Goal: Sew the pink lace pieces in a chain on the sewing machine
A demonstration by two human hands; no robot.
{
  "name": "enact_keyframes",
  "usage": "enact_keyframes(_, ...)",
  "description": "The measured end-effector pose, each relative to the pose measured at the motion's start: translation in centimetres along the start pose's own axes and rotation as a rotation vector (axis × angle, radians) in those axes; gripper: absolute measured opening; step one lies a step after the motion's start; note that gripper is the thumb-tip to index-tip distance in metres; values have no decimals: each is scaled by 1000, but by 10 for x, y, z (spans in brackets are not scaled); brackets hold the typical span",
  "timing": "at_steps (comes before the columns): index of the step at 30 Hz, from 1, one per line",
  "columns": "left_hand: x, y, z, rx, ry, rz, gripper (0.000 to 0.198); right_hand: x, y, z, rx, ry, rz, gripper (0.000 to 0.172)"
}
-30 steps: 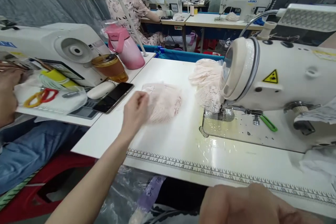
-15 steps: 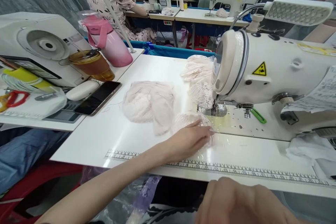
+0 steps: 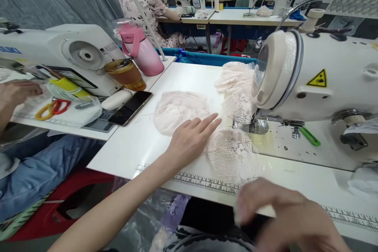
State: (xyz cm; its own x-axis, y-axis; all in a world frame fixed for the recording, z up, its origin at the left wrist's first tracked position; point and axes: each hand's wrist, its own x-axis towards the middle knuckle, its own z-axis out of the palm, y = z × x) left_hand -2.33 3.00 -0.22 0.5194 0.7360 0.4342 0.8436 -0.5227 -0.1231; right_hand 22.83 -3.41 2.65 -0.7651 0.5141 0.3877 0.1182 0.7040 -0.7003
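Observation:
My left hand (image 3: 191,138) rests with fingers stretched out on a pale pink cloth bundle (image 3: 168,112) on the white table. Just right of its fingers lies a round lace piece (image 3: 232,153). More pale lace fabric (image 3: 236,76) runs beneath the head of the sewing machine (image 3: 274,71), up to the needle area. My right hand (image 3: 286,212) is low at the right, near the table's front edge. It is smeared by motion, and whether it holds the dark shape under its fingers is unclear.
A phone (image 3: 131,108), an amber cup (image 3: 126,75) and a pink jug (image 3: 141,49) stand left. Beyond are red and yellow scissors (image 3: 53,109) and another person's hand (image 3: 22,90). A green tool (image 3: 310,136) lies under the machine arm. A ruler strip (image 3: 201,181) follows the front edge.
The view has shifted left. My left hand has moved off the round lace piece onto the cloth bundle, its fingers now spread. My right hand has turned and its fingers have come apart somewhat.

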Motion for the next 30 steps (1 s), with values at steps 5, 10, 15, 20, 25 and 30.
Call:
enact_keyframes(5, 13, -22, -10, 110, -272, 53, 46, -9, 49, 2, -551, -30, 71, 40)
enact_keyframes(10, 3, -42, -25, 24, -256, -43, 27, -36, 66, 8, -817, -73, 68, 40)
enact_keyframes(15, -18, -88, -36, -190, -6, -242, 36, -49, 51, 4, -844, -45, 116, 43)
enact_keyframes(20, -23, -98, -36, -13, 69, -359, 41, -44, 53, 0, -793, -3, 83, 46)
enact_keyframes(25, -9, -9, -22, -334, 61, 55, 34, -18, 71, -14, -829, 53, 41, 40)
enact_keyframes(30, 5, 64, -2, -438, -202, 291, 26, 0, 84, -29, -795, 71, 15, 33)
